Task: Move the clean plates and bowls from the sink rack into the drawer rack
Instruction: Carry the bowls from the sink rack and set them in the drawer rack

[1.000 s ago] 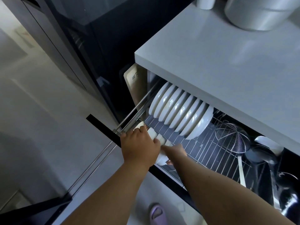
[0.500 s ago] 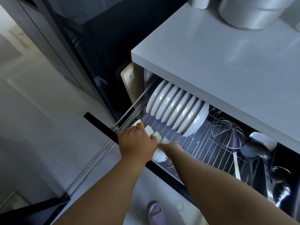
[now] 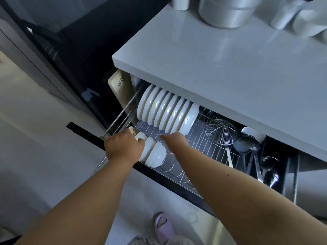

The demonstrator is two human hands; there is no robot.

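The wire drawer rack is pulled out under the counter. Several white plates stand on edge in its back row. Small white bowls lie on their sides in the front row, by the drawer front. My left hand is curled over the left end of that bowl row, fingers wrapped on a small bowl. My right hand hovers just right of the bowls, above the wire, fingers stretched to the left with nothing in them.
A wire skimmer and metal ladles lie in the rack's right part. A cutting board stands at the drawer's left side. The grey countertop overhangs the drawer and carries a steel pot. A slippered foot is below.
My right hand has let go of the bowls and drawn back to the right, which uncovers the white bowls. My left hand stays on the left end of the row.
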